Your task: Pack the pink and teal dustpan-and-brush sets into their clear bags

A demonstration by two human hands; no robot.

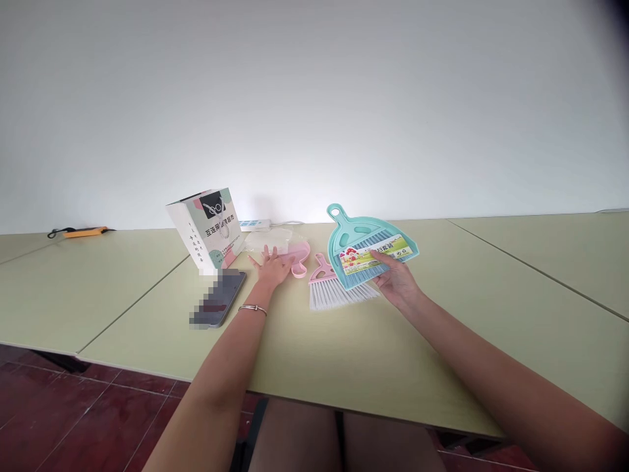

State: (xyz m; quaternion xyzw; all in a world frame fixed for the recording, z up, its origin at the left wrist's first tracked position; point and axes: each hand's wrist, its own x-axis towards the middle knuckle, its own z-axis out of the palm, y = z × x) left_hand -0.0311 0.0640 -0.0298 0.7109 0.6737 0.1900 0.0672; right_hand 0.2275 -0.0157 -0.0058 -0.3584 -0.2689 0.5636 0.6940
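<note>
My right hand (397,280) grips a teal dustpan (354,236) by its lower edge and holds it tilted up above the table; a blue brush and a printed label card sit inside it. My left hand (273,265) lies flat with fingers spread on a pink dustpan (301,253) resting on the table. A pink hand brush with white bristles (330,290) lies between the two hands, partly under the teal dustpan.
A printed paper bag (206,227) stands left of my left hand. A dark phone (219,299) lies in front of it. A clear plastic wrapper (268,238) and a white power strip (255,225) sit behind. An orange tool (83,231) lies at far left. Green tables (491,308).
</note>
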